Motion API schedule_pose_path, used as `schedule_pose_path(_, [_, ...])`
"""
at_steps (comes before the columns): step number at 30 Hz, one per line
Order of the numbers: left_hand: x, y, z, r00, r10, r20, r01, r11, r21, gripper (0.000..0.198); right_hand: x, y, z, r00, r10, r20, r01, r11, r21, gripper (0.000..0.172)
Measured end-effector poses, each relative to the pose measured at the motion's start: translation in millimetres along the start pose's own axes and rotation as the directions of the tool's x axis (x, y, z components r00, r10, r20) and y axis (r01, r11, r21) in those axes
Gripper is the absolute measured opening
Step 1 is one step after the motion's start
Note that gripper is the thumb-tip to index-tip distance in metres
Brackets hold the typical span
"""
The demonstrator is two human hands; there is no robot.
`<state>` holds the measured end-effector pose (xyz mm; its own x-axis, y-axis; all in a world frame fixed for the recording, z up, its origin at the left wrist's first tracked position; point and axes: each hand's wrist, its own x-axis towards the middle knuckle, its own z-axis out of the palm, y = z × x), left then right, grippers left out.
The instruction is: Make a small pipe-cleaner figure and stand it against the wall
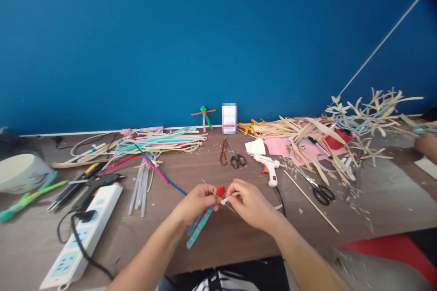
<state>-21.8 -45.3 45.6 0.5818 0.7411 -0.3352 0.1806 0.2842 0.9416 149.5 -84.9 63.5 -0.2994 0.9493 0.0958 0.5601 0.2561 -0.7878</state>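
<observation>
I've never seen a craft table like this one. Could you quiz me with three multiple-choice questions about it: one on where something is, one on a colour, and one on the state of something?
1. Where does the white glue gun lie?
A) On the power strip
B) On the table, beyond the right hand
C) Against the blue wall

2. What colour is the small tuft held by the left hand and the right hand?
A) Green
B) Yellow
C) Red

3. How do the scissors beside the brown bead string lie?
A) Closed, flat
B) Wide open
C) Standing upright

Answers:
1: B, it rests on the tabletop ahead of that hand.
2: C, red shows plainly between the fingers.
3: A, the blades lie together on the table.
</observation>
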Motion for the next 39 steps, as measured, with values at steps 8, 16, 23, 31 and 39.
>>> schedule_pose_path(8, [4.9, -3.2, 15.3, 0.878, 0.2, -0.434, -0.157, 0.979, 0.132, 0.011, -18.3, -14.4, 22.3, 0.991, -0.105, -0.083, 0.055, 0.883, -0.466, 0.019])
schedule_pose_path(16, [3.5, -8.2, 12.6, 0.975, -0.122, -0.185, 0.022, 0.886, -0.464, 0.022, -17.4, 21.2, 37.5, 0.929, -0.191, -0.317, 0.108, 0.959, -0.261, 0.03])
schedule_pose_path(23, [-2.6, -2.5, 4.5, 0.994, -0.034, -0.108, 0.016, 0.987, -0.16, 0.018, -3.3, 19.6, 9.7, 0.938, -0.141, -0.317, 0.084, 0.978, -0.189, 0.023])
schedule_pose_path(31, [-6.6, -5.9, 2.6, 0.952, 0.205, -0.229, -0.09, 0.899, 0.428, 0.011, 8.4, 22.8, 0.7, 0.982, 0.103, 0.16, -0.107, 0.994, 0.017, 0.026])
schedule_pose_path(39, [-4.7, -4.5, 8.4, 0.921, 0.083, -0.38, -0.117, 0.991, -0.067, 0.022, -19.4, -3.3, 33.5, 0.984, -0.088, -0.156, 0.07, 0.991, -0.117, 0.024])
